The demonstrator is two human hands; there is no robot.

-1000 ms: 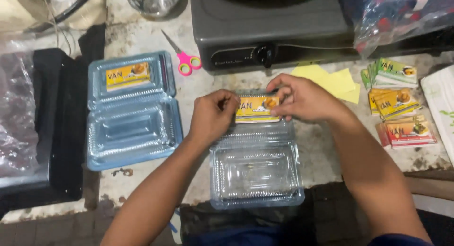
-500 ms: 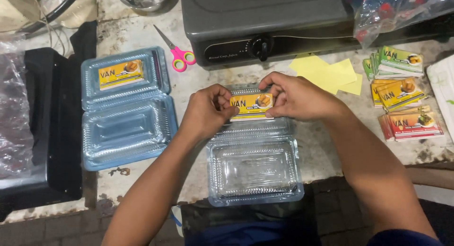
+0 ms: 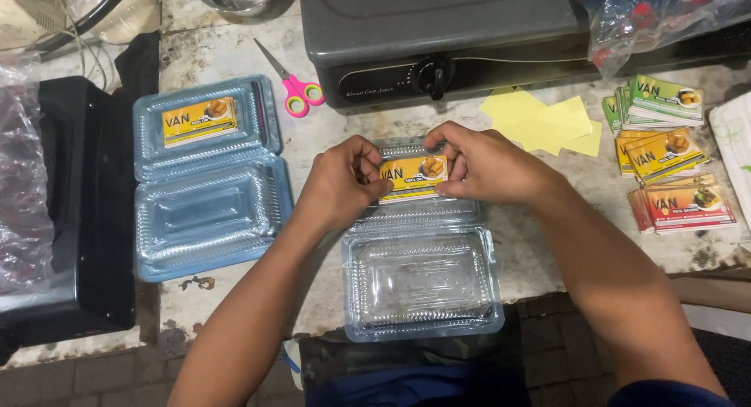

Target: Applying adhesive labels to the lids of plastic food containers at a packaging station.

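Hands (image 3: pixel 344 180) (image 3: pixel 485 164) press label (image 3: pixel 413 177) | stained worktop (image 3: pixel 227 47) | stove (image 3: pixel 438 31)

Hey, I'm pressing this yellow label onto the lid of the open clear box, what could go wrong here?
Both hands, left hand and right hand, press the yellow label on the thin lid of the clear box, so it might stick crooked or wrinkled. The box's front edge hangs past the table edge and could tip off.

Worn stone counter (image 3: pixel 235 43) carries clear containers (image 3: pixel 422 286), scissors (image 3: pixel 293 82), stove (image 3: pixel 438 31).
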